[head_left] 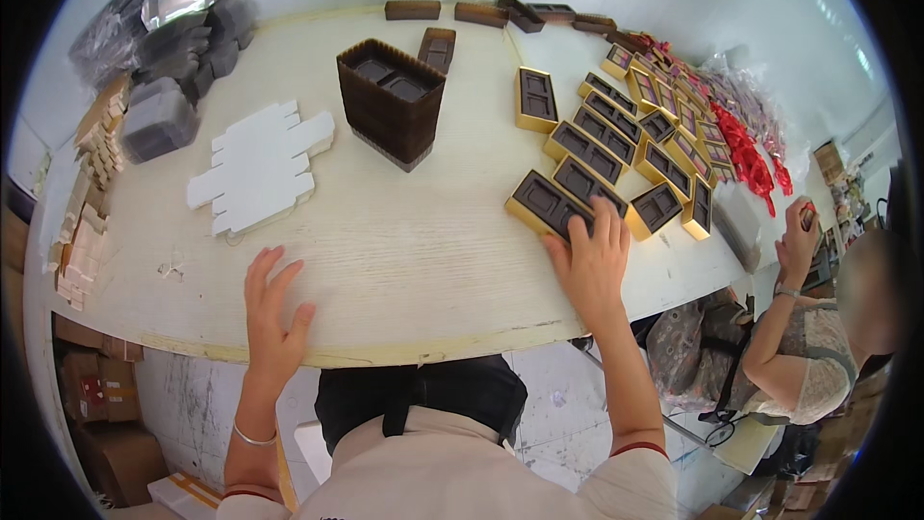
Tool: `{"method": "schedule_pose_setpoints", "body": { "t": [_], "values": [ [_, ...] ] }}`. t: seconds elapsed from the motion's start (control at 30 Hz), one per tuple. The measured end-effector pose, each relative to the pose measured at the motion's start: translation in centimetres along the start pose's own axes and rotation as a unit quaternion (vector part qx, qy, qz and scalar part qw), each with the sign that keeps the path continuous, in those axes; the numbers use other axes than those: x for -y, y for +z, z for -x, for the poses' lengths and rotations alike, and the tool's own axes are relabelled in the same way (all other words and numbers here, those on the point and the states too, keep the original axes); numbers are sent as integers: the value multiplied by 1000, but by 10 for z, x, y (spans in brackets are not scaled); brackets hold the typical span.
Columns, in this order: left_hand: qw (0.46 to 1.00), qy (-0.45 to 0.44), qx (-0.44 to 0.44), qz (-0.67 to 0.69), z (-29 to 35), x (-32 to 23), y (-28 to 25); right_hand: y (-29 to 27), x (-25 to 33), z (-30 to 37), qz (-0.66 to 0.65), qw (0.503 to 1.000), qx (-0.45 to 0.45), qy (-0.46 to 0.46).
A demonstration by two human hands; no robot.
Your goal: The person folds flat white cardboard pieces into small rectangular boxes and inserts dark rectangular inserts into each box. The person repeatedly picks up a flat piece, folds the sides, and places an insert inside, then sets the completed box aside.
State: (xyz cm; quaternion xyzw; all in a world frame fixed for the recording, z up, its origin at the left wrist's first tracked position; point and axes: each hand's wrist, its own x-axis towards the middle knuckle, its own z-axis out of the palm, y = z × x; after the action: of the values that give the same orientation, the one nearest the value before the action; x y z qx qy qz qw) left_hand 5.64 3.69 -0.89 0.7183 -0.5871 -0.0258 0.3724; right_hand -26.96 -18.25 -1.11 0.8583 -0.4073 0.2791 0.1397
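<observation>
My right hand [595,265] rests on the near end of the gold boxes, its fingers apart. Under its fingertips are the right ends of two gold boxes with dark brown plastic inserts: the nearest box [541,200] and the box behind it [575,178]. My left hand [277,313] hovers at the table's front edge with fingers spread and nothing in it. Ahead of it lies a stack of flat white die-cut cartons [260,169]. A tall stack of nested dark brown plastic trays [390,111] stands at the middle of the table.
More gold boxes [664,169] fill the right side, beside red ribbons [741,149]. Single brown trays [412,10] line the back edge. At the left are clear plastic packs [159,120] and stacked pale cartons [82,231]. Another person [804,356] sits at the right, holding something small.
</observation>
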Motion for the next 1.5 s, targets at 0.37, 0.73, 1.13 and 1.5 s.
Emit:
{"method": "schedule_pose_setpoints", "body": {
  "t": [0.37,0.73,1.13,1.5],
  "values": [
    [993,-23,-111,-34,10,19,15,-141,55,-9,-565,786,-209,-141],
    [967,-58,40,-244,-83,54,-37,-177,89,-16,-921,242,51,-301],
    [991,-47,105,-67,-80,129,-65,-108,74,20,-957,264,122,10],
    [959,1,-214,-186,-111,133,-141,-52,101,15,-948,260,122,138]
  ]
}}
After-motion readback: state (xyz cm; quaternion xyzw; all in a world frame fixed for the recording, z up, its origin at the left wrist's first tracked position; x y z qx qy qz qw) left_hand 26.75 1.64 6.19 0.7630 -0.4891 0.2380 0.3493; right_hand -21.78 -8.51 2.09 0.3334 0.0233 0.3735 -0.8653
